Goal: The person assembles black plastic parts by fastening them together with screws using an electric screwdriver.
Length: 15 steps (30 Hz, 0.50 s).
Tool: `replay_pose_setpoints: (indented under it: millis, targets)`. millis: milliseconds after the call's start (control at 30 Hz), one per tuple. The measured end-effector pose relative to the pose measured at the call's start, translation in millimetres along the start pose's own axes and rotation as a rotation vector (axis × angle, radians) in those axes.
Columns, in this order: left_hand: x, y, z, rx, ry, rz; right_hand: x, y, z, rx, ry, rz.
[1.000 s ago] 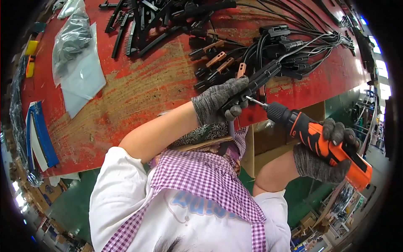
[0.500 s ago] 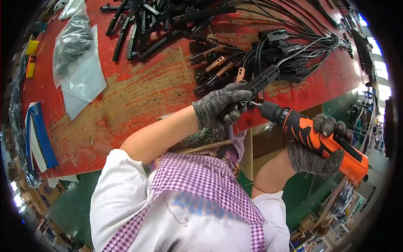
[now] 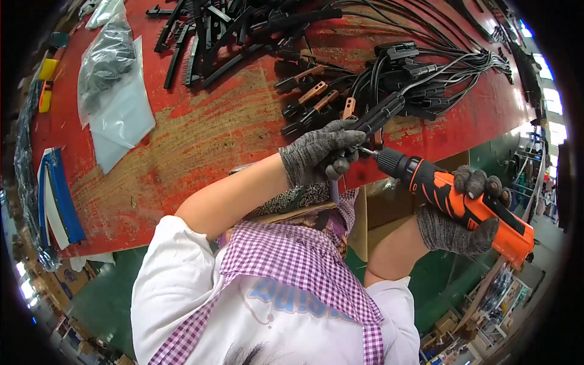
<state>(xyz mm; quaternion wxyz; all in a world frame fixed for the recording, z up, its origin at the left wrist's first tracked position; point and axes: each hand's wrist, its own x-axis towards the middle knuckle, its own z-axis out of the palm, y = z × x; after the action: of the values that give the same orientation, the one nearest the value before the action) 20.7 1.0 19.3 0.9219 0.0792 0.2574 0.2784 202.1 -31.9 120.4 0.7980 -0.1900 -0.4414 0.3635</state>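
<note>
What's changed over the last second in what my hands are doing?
Your right hand and the orange power driver moved left, toward the black handle. Your left hand shifted slightly toward you. Nothing was taken up or let go. The plastic bag and blue-edged item stayed put.

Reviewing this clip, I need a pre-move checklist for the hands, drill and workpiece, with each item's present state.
1. Grey-gloved left hand gripping the long black plastic handle: ok.
2. Grey-gloved right hand wrapped around the orange-and-black power drill: ok.
3. Thin silver metal bit pointed at the handle's near end: ok.
4. Bit seated in a screw: cannot tell; fingers and angle hide the tip.
5. Left fingertips well away from the bit: not ok; they appear close beside it.
</note>
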Motion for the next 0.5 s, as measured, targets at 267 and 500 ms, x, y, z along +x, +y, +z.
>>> replay_pose_setpoints:
  millis: [267,500]
  targets:
    - [-2,-1,1,-0.092,0.032,-0.072,3,5,5,0.002,-0.044,-0.015]
    - [-2,0,5,-0.010,0.057,-0.056,17,19,6,0.170,-0.424,0.014]
